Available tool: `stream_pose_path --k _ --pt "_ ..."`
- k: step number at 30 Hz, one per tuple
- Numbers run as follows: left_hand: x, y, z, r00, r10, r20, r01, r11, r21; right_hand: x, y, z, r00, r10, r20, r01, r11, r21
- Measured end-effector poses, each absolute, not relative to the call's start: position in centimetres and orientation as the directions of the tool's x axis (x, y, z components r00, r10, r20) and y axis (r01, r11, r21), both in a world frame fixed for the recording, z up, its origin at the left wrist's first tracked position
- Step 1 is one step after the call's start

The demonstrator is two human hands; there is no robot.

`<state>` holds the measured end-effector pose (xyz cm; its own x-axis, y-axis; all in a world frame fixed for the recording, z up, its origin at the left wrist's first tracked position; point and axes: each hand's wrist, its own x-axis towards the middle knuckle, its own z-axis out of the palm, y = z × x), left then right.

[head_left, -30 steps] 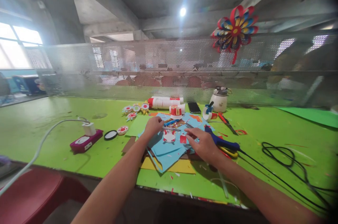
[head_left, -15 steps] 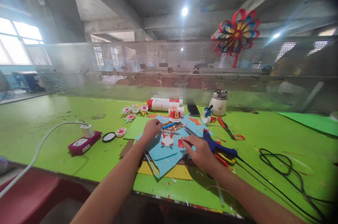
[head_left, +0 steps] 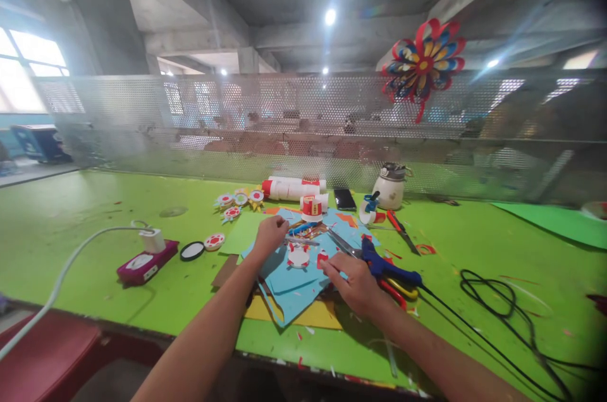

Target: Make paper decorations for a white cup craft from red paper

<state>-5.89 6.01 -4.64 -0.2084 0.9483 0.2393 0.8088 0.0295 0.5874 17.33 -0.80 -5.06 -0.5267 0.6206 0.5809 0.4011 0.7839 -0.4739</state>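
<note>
My left hand (head_left: 271, 237) is closed over the left side of the blue paper sheets (head_left: 294, 288), its fingers curled in and whatever they hold hidden. Close to its fingertips lie a slim grey tool (head_left: 303, 241) and a blue pen (head_left: 303, 227). My right hand (head_left: 355, 280) has thumb and finger drawn together at a small red paper piece (head_left: 322, 259), apparently pinching its edge. Between the hands rests a white paper disc with red tabs (head_left: 298, 256). Scissors with red and yellow handles (head_left: 401, 288) and a blue glue gun (head_left: 391, 268) lie beyond my right hand.
A red-and-white paper cup (head_left: 312, 207), white rolls (head_left: 291, 189), a phone (head_left: 344, 199) and a bottle (head_left: 389, 187) stand or lie at the back. Left are paper flowers (head_left: 239, 198) and a purple power strip (head_left: 148, 261). Right are a red cutter (head_left: 402, 231) and a black cable (head_left: 502, 301).
The view has shifted slightly, so most things appear a little further left. My right hand's fingers have dipped a little at the red paper piece; my left hand keeps nearly the same pose.
</note>
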Motion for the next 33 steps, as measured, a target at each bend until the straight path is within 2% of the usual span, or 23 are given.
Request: stream_pose_path --k 10,16,25,33 --pt "-6.6 5.6 -3.5 -0.246 0.949 0.2 0.709 0.036 0.704 17.3 -0.8 -5.0 -0.504 0.606 0.615 0.415 0.795 -0.443" --pt "-6.5 6.3 -1.5 -0.196 0.964 0.179 0.661 -0.005 0.751 17.1 -0.7 -5.3 -0.489 0.619 0.615 0.414 0.785 -0.461" --pt "-6.2 5.7 -1.8 -0.126 0.985 0.12 0.677 -0.003 0.736 17.3 -0.5 -4.8 -0.428 0.647 0.631 0.401 0.762 -0.509" --pt "-7.0 5.4 -3.7 -0.194 0.967 0.163 0.67 0.01 0.742 17.8 0.0 -3.9 -0.276 0.711 0.646 0.419 0.694 -0.585"
